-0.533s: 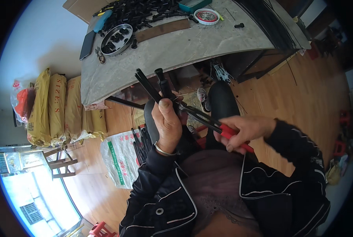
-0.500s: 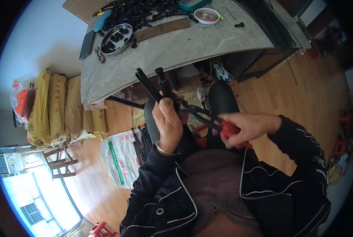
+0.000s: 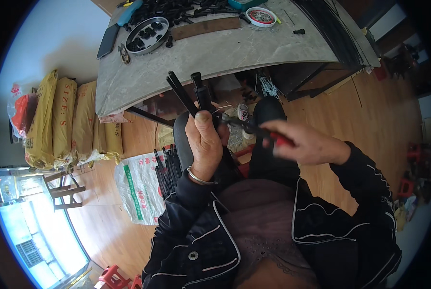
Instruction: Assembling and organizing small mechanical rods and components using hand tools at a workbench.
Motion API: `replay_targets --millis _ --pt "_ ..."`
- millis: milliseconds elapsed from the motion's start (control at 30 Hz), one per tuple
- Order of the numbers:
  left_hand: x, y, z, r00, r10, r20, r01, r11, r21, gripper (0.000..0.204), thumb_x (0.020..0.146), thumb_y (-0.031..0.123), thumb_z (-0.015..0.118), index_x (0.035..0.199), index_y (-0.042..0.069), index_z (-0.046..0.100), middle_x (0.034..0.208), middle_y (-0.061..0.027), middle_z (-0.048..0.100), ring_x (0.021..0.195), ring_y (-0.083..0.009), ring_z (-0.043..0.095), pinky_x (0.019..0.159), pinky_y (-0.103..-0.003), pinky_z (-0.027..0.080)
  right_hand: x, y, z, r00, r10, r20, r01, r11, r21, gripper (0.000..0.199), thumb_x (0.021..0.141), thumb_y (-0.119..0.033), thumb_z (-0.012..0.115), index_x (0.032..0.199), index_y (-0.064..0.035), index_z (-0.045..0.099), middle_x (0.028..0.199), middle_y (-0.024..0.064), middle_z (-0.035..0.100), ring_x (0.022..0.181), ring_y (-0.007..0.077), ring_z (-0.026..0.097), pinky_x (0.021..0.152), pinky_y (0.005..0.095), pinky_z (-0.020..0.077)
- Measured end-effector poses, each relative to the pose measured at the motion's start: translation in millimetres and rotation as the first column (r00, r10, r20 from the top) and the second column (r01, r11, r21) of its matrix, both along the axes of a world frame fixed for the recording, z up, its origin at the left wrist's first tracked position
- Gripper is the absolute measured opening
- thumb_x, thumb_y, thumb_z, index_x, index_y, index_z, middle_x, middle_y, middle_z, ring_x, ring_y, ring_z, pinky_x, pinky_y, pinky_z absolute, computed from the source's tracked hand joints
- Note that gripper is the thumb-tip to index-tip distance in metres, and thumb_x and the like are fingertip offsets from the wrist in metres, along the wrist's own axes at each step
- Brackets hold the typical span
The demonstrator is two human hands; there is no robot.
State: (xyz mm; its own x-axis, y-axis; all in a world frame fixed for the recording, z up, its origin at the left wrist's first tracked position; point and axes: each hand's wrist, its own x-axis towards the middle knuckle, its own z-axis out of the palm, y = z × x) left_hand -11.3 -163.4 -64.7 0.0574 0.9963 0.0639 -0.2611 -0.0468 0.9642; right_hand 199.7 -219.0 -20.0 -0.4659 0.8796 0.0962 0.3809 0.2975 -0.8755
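Round metal tray [image 3: 147, 34] of black parts near table [image 3: 215, 60] left edge. Yellow sacks [image 3: 66, 120] stacked beside it on floor. White printed bag [image 3: 140, 185] lies nearby.

I see a grey stone tabletop [image 3: 215, 53]. A round metal tray [image 3: 147, 35] of black parts lies on it; right of the tray lies a brown strip [image 3: 205, 28], further right a small round tin [image 3: 261, 16], left a dark flat slab [image 3: 108, 41].

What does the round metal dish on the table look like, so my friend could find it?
Start at the grey stone table beyond the person's hands. Near its far left end sits a round shiny metal dish holding small black parts, beside a flat dark phone. The other round dish is smaller, with a red and white rim.
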Motion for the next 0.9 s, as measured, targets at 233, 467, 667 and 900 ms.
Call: replay_targets --millis 233,467,667,900 --pt "-2.3 -0.9 6.7 0.995 -0.098 0.004 0.098 0.994 0.042 0.061 0.094 0.062 0.039 0.098 0.002 0.052 0.061 -0.0001 0.045 0.04 -0.0064 0.039 0.037 -0.022 0.031 4.4 -22.2 0.4 0.773 -0.311 -0.553 -0.458 0.33 -0.826 0.029 0.088 -0.023 0.066 0.095 0.0009 0.052 0.057 0.0062 0.053 0.041 0.0142 0.053 0.043 0.0262 0.0472" --pt "-3.6 -0.6 2.4 0.996 -0.073 0.043 0.073 0.997 -0.002 0.066 0.094 0.064 0.034 0.096 0.001 0.052 0.053 -0.001 0.043 0.038 -0.0085 0.039 0.035 -0.023 0.031 5.6 -2.0 19.2 0.972 0.012 0.235 -0.02 0.999 0.03 0.036 0.083 -0.01 0.061 0.116 0.0009 0.052 0.07 0.0034 0.055 0.057 0.0092 0.057 0.044 0.0241 0.0438" --pt "-6.3 1.2 2.5 0.982 -0.186 0.012 0.185 0.98 0.077 0.067 0.093 0.066 0.034 0.096 0.002 0.052 0.051 0.0003 0.038 0.037 -0.0089 0.037 0.036 -0.023 0.03 0.7 -0.4 32.6 0.963 -0.044 -0.266 -0.229 0.39 -0.892 0.031 0.097 -0.025 0.052 0.108 0.0037 0.057 0.075 0.005 0.061 0.058 0.0133 0.061 0.059 0.0282 0.0544" --pt "-5.0 3.7 5.1 0.957 -0.278 0.081 0.277 0.961 0.024 0.069 0.091 0.069 0.035 0.097 0.002 0.05 0.05 0.0004 0.038 0.037 -0.0084 0.036 0.035 -0.024 0.03 -4.3 3.8 61.9 0.99 -0.059 -0.127 -0.092 0.413 -0.906 0.034 0.099 -0.029 0.049 0.111 0.0022 0.053 0.067 0.0027 0.054 0.055 0.0128 0.056 0.051 0.0273 0.0499"
